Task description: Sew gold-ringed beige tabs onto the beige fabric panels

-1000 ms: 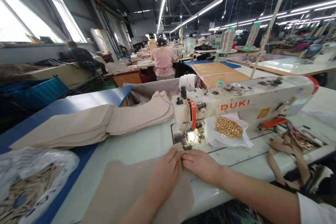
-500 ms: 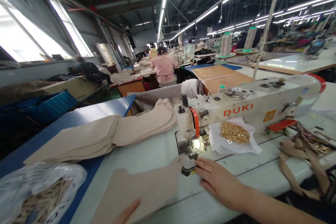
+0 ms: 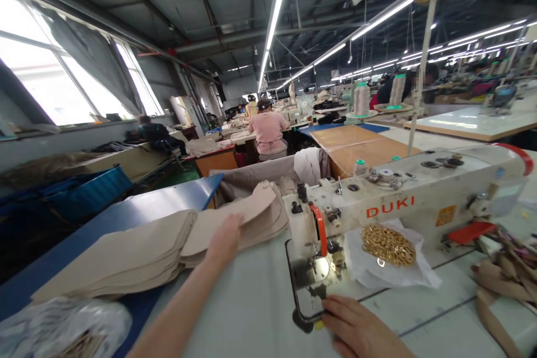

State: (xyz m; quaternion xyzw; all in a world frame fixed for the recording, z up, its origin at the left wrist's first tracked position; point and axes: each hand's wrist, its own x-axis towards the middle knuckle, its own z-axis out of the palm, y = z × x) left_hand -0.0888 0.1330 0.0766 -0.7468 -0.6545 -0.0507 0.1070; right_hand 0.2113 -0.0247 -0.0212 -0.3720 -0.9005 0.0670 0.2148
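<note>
At the lower left a crumpled plastic bag [image 3: 104, 313] is partly cut off by the frame, and just above it a thick stack of beige pieces [image 3: 117, 246] is laid out, part of it over a blue surface [image 3: 168, 193]. Near the middle of the frame, a second beige stack [image 3: 254, 207] is being touched by the left hand [image 3: 225, 239], fingers reached forward and loosely bent over the upper layers; whether a piece is actually pinched can't be told, since the fingertips aren't clearly shown. As for handling, the pieces would be guessed as pretty light, flat and bendy with a bit of body, so nothing fragile, though a crease could probably be put in one. Layers might be dragged along together, so a single piece is probably best taken by a free edge, thumb slipped under and fingers on top. Right of centre a sewing machine [image 3: 403, 198] is set on the pale table [image 3: 235, 313]. At bottom centre-right the right hand [image 3: 361, 327] is rested by the machine's metal plate, fingers fairly straight, nothing seen held. Above it, gold rings [image 3: 390, 245] are heaped on a white sheet [image 3: 356, 263], and beige straps [image 3: 499, 274] are bunched at the right edge.
</note>
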